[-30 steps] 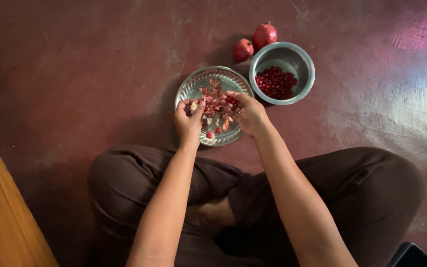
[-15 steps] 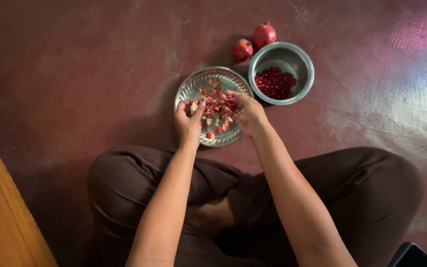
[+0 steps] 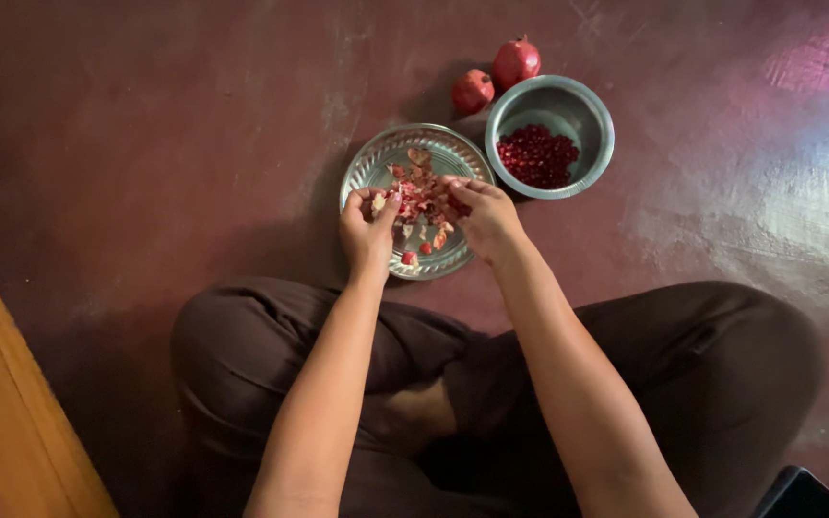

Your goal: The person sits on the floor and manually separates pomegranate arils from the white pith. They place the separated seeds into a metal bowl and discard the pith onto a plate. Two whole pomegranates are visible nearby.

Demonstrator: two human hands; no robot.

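I sit cross-legged on a dark red floor. A shallow metal plate lies in front of me with pomegranate peel and seeds on it. My left hand and my right hand are both over the plate, fingers closed on a broken pomegranate piece held between them. To the right stands a metal bowl with a heap of red pomegranate seeds inside.
Two whole pomegranates rest on the floor behind the plate and bowl. A wooden surface runs along the left edge. A dark phone corner shows at bottom right. My knees flank the plate.
Both hands stay over the plate with only slight finger movement on the pomegranate piece. Plate, bowl and whole fruits have not moved.
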